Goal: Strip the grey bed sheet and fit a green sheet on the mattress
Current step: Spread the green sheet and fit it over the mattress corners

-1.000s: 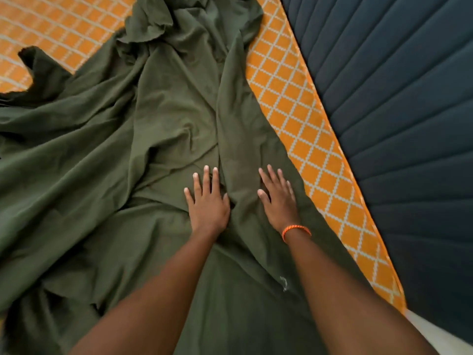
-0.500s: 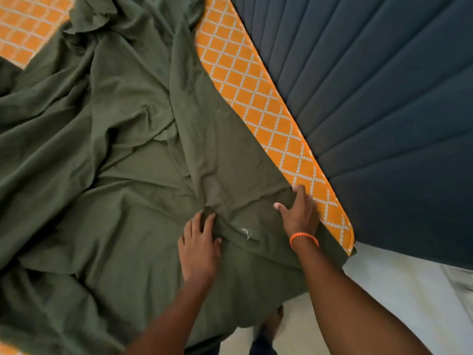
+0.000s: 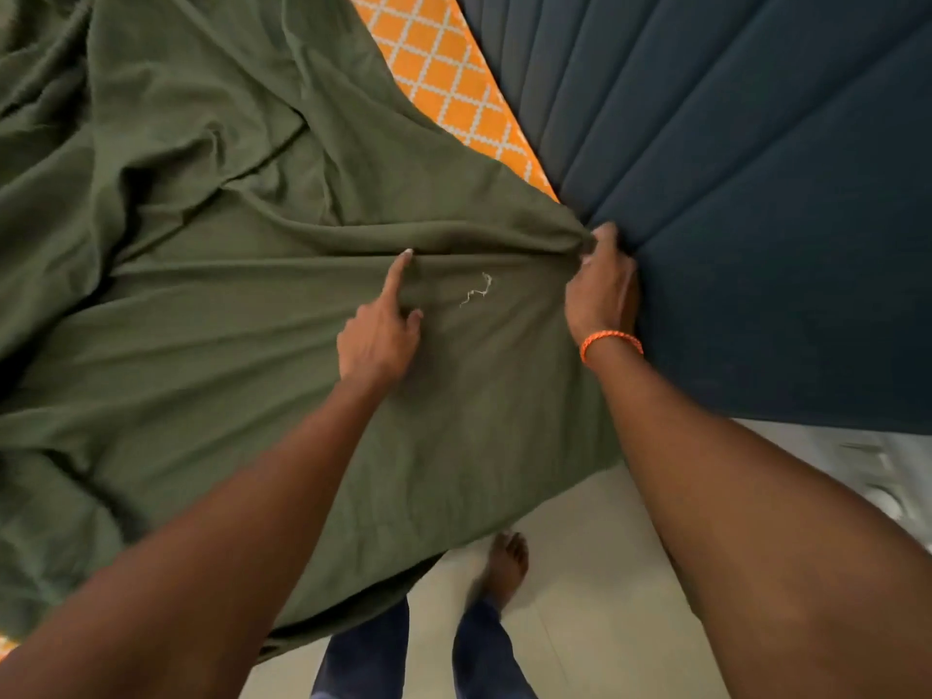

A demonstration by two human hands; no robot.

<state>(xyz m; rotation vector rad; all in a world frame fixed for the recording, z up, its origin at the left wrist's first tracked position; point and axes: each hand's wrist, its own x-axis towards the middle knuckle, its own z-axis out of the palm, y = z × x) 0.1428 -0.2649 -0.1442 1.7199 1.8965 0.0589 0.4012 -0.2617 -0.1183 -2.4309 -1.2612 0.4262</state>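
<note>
The green sheet (image 3: 201,274) lies rumpled over the mattress (image 3: 444,78), whose orange cover with a white diamond pattern shows only in a strip at the top. My right hand (image 3: 600,290), with an orange band at the wrist, grips a bunched corner of the sheet against the dark blue padded headboard (image 3: 756,194). My left hand (image 3: 378,325) rests on the sheet just left of it, index finger stretched onto a fold, the other fingers curled. A small pale thread (image 3: 476,290) lies on the cloth between my hands.
The sheet's edge hangs over the mattress corner toward the pale tiled floor (image 3: 580,572). A bare foot (image 3: 504,562) and legs in blue jeans stand close under the corner. The headboard fills the right side.
My right hand moved right to the mattress corner and closed on the sheet's corner, pulling it over the orange strip to the headboard. My left hand went from flat to pointing. The view swung down.
</note>
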